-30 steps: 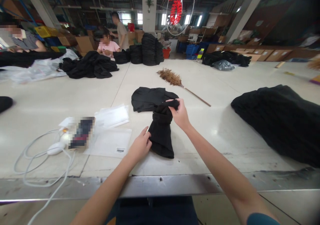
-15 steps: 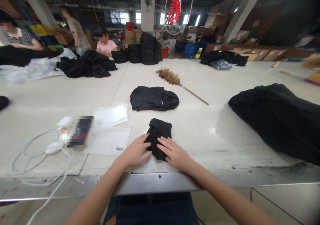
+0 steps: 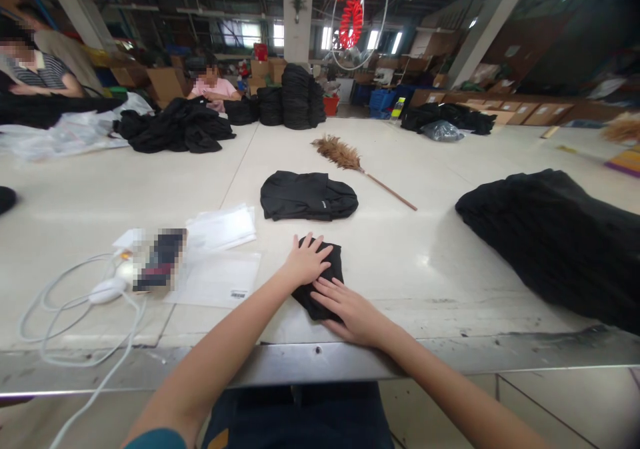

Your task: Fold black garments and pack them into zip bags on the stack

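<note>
A small folded black cloth piece [image 3: 311, 300] lies on the white table close to its front edge. My left hand [image 3: 306, 261] rests flat across its upper part, fingers spread. On its lower right side lies my right hand [image 3: 347, 309], fingers stretched out over the fabric. Both palms cover much of the cloth, so its exact kind is hidden. Just beyond, a second folded black garment [image 3: 305, 196] with a small pale label lies apart from my hands.
Clear plastic bags [image 3: 220, 276], a phone [image 3: 163, 259] and a white cable [image 3: 45, 349] lie at the left. A feather duster [image 3: 345, 152] lies farther back. A large black fabric heap [image 3: 550, 236] stands at the right. People sit across the table at the back left.
My left hand has moved from the cloth's left edge up onto its top. The cloth's upper fold looks flatter. My right hand has shifted slightly down. A standing person behind has moved left.
</note>
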Demonstrator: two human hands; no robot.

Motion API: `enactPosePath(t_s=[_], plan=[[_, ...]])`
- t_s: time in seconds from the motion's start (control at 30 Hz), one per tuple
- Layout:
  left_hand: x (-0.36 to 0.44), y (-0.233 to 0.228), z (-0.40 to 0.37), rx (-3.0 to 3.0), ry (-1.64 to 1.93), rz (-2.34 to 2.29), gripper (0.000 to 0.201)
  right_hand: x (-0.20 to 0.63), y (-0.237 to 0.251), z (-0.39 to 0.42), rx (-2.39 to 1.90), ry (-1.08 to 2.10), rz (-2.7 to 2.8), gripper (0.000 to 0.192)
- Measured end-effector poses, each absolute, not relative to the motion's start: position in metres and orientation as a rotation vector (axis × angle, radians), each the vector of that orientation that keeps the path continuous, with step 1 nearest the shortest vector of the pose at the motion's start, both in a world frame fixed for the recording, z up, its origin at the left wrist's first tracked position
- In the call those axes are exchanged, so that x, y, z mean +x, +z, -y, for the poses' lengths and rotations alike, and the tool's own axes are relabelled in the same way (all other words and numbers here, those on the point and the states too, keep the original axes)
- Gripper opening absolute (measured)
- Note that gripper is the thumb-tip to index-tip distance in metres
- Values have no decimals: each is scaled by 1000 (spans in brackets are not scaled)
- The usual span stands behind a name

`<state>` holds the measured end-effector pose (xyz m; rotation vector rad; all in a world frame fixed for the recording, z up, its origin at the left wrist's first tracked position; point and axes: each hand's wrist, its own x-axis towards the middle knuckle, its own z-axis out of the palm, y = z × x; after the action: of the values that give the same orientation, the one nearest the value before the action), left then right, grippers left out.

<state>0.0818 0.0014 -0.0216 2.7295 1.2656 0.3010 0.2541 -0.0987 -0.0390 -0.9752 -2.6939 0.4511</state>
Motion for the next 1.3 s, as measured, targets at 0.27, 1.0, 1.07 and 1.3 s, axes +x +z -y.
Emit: enactPosePath(t_s=[0.27,1.0,1.07,1.3], plan=[[46,-30,-42,2391,249,-1117,78,261,-3,68,-1127,933,2360,32],[20,-6,-1,2779,548,-1064,27,236,-24,22,-1206,-325,2487,21],[13,-6,7,2829,432,-1049,26,234,-28,40,-1173,-295,2505,26],[12,12,15,2675,369,-1024,24,238,-43,72,-1212,47,2395,52]])
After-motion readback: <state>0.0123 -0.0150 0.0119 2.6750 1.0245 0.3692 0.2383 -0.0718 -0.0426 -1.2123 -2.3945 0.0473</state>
